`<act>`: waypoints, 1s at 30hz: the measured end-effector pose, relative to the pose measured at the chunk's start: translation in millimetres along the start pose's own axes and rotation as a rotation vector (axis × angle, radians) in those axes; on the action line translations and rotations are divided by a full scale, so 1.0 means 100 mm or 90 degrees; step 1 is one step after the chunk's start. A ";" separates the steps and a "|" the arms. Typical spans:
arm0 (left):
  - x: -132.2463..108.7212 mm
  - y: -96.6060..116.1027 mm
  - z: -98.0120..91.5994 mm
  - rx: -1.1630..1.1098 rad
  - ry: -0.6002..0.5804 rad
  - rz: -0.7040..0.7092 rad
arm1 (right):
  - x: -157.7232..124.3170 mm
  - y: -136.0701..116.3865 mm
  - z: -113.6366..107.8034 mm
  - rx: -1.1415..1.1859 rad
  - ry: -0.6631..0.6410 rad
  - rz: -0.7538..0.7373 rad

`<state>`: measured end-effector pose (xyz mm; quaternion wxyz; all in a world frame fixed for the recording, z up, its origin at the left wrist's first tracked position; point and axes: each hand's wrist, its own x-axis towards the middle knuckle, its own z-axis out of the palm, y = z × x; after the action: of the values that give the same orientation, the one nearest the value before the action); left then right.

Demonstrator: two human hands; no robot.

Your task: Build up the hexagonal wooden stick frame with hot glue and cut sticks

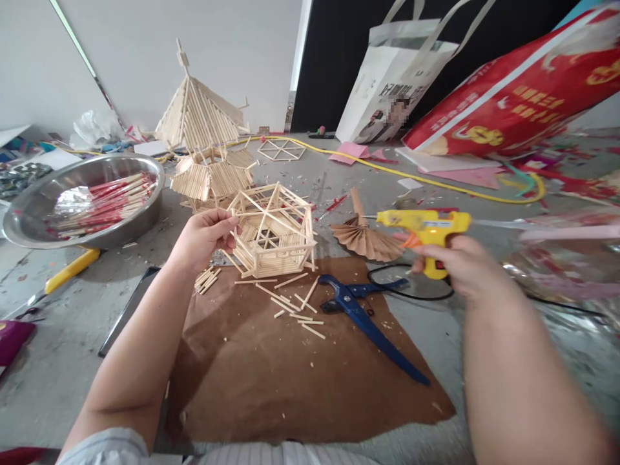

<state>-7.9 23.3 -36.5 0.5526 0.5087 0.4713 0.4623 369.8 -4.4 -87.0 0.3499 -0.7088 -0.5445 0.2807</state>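
My left hand (208, 237) is closed, its thumb and fingertips pinched at the left corner of a six-sided wooden stick frame (278, 210). The frame has spokes across its top and a stick floor; whether a loose stick is also in the pinch is hidden. My right hand (465, 261), slightly blurred, is wrapped around the handle of a yellow hot glue gun (431, 226). The gun's nozzle points left, apart from the frame. Several short cut sticks (295, 303) lie in front of the frame, beside blue-handled cutters (363, 316) on brown paper (271, 374).
Behind stands a stick-built pointed roof (198, 116) above a lower tier (213, 174). A metal basin (82, 236) with red-wrapped sticks is left. A pleated brown paper fan (363, 240), yellow hose (411, 175), white bag (387, 77) and red bag (513, 90) lie farther back.
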 end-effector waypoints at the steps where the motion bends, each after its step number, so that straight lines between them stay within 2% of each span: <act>1: 0.00 0.00 0.00 0.005 0.005 -0.003 | -0.02 -0.06 -0.02 0.065 -0.021 -0.010; 3: 0.00 -0.01 0.00 0.019 0.018 -0.013 | -0.08 -0.24 -0.02 0.187 -0.068 -0.041; 5: 0.00 -0.02 0.00 0.030 0.030 -0.019 | -0.15 -0.47 0.03 0.230 -0.104 -0.109; 9: 0.02 -0.04 -0.01 0.046 0.031 -0.015 | -0.24 -0.88 0.24 0.238 -0.255 -0.146; 12: 0.02 -0.05 -0.01 0.064 0.035 -0.021 | -0.26 -1.03 0.43 0.214 -0.352 -0.158; 19: 0.05 -0.09 -0.01 0.076 0.040 -0.023 | -0.24 -1.07 0.73 0.170 -0.418 -0.177; 25: 0.08 -0.13 0.00 0.079 0.040 -0.034 | -0.16 -0.95 0.77 0.147 -0.429 -0.168; 30: 0.07 -0.13 0.01 0.082 0.031 -0.038 | -0.14 -0.95 0.78 0.135 -0.433 -0.154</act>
<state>-5.3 29.6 -49.3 0.5203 0.5176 0.5286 0.4265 250.3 12.1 -57.0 0.2509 -0.4655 -0.6770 0.5119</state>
